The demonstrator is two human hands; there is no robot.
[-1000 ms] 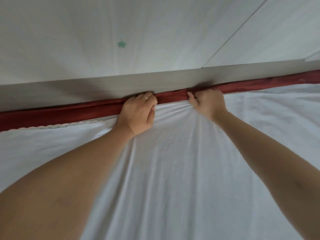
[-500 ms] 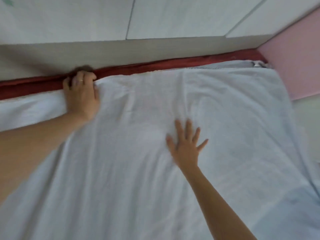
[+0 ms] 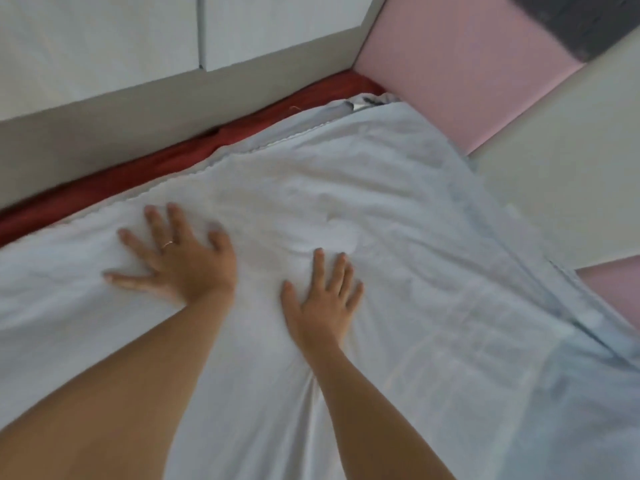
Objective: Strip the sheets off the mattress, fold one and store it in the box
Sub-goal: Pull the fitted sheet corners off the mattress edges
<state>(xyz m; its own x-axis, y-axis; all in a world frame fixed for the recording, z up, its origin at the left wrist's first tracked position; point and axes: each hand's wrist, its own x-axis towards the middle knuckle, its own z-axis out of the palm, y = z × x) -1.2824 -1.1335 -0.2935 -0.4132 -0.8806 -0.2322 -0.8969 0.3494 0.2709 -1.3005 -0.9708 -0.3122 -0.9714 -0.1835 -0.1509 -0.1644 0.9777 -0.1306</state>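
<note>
A white sheet [image 3: 398,244] covers the mattress and fills most of the view. A dark red sheet [image 3: 145,169] shows as a strip along the far edge, against the wall. My left hand [image 3: 180,261], with a ring on one finger, lies flat on the white sheet with its fingers spread. My right hand [image 3: 323,299] lies flat on the sheet beside it, fingers straight and pointing toward the wall. At the far right corner the white sheet [image 3: 363,103] is bunched up. No box is in view.
White wall panels [image 3: 104,46] run along the far side above a grey ledge [image 3: 104,133]. Pink padded panels [image 3: 450,74] stand at the head end on the right, with another pink panel [image 3: 613,289] lower down.
Both hands have let go of the far edge of the sheets. The right hand came off first, then the left; both now lie flat on the white sheet. The view has swung toward the right corner.
</note>
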